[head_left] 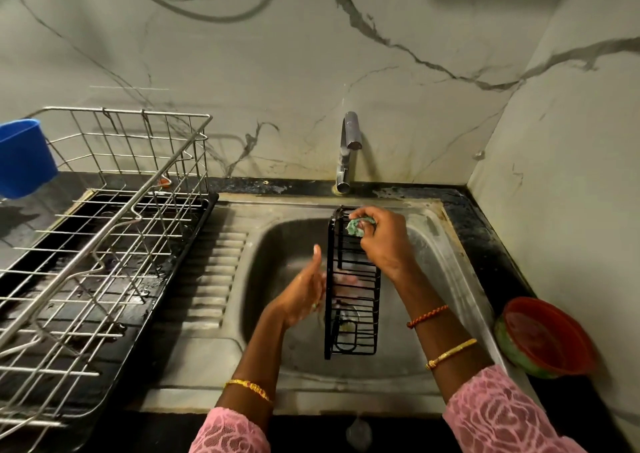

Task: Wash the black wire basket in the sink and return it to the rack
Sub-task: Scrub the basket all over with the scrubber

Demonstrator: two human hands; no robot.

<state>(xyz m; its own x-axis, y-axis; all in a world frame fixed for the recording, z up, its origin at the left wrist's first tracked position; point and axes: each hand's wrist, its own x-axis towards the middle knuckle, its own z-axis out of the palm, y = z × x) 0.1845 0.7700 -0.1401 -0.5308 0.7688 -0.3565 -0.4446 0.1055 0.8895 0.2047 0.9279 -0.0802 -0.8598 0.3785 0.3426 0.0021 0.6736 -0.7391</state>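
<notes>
Over sink [446, 245], left hand [304, 293] holds basket [353, 317].

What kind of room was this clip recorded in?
Most likely a home kitchen, at the washing-up corner. A steel sink with a ribbed drainboard is set into a dark counter, a tap stands behind it against a marble-patterned wall, and a wire dish rack sits to its left.

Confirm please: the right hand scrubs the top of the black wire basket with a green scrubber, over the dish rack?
Not over the dish rack. In the head view the right hand rubs the green scrubber on the black wire basket over the sink.
</notes>
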